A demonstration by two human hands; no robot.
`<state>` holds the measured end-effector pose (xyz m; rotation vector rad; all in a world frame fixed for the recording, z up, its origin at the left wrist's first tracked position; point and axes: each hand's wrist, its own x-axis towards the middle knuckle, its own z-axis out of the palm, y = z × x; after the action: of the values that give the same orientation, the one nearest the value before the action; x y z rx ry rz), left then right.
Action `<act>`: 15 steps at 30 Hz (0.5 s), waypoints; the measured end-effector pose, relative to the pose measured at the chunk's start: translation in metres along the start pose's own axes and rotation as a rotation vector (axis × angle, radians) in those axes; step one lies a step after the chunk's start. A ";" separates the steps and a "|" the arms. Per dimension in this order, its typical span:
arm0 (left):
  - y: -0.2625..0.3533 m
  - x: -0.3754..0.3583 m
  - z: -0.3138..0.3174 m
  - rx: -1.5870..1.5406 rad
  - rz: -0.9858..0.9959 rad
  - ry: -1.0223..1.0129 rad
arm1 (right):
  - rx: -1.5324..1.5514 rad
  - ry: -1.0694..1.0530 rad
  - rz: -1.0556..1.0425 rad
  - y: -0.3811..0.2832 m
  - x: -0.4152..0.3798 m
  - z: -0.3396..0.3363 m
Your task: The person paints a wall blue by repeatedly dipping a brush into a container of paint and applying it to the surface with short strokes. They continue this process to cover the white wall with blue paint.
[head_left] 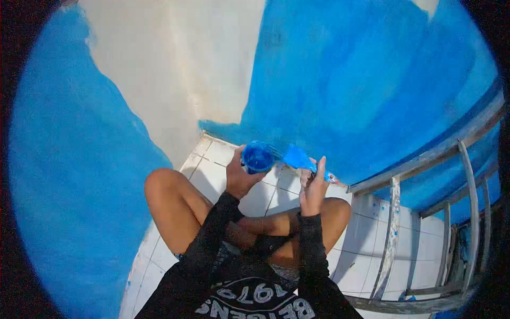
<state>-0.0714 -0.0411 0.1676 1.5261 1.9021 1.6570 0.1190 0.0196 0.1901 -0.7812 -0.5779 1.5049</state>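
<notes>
My left hand (241, 174) is wrapped round a small cup of blue paint (258, 157), its open top facing up toward me. In my right hand (314, 186) is a paintbrush (299, 158), gripped by the handle, its wide bristle end coated in blue and pointing left toward the cup. A gap separates brush and cup. Both are held over the tiled floor, in front of my crossed legs. Ahead of me the wall (329, 80) is painted blue on the right, with a bare off-white strip (175, 64) near the corner.
The left wall (69, 170) is mostly blue too. A worn wooden ladder (393, 234) lies close on my right, resting on white floor tiles (358, 234) that carry a few blue spots. My bent knees flank the working space.
</notes>
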 end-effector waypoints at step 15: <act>-0.096 0.062 -0.024 -0.045 0.133 -0.346 | -0.044 0.080 -0.078 0.053 0.036 0.024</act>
<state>-0.1692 0.0070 0.1251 1.8161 1.6048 1.3613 0.0671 0.0524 0.1608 -0.8397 -0.5768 1.3868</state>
